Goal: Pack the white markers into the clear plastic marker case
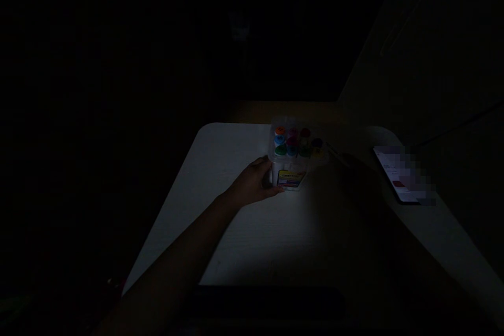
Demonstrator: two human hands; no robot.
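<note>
The scene is very dark. A clear plastic tub of markers (293,160) with coloured round caps and a yellow label stands near the far edge of a white table (252,231). My left hand (254,182) reaches in from the lower left, and its fingers curl round the tub's left side. Just right of the tub, my right hand (354,168) is only a dim shape in shadow. A thin pale thing pokes out between that hand and the tub. Its fingers cannot be made out.
A phone (399,176) with a lit screen lies on the table's right side. A dark flat object (268,302) sits along the near edge. A cable (457,127) runs off to the right. Everything around the table is black.
</note>
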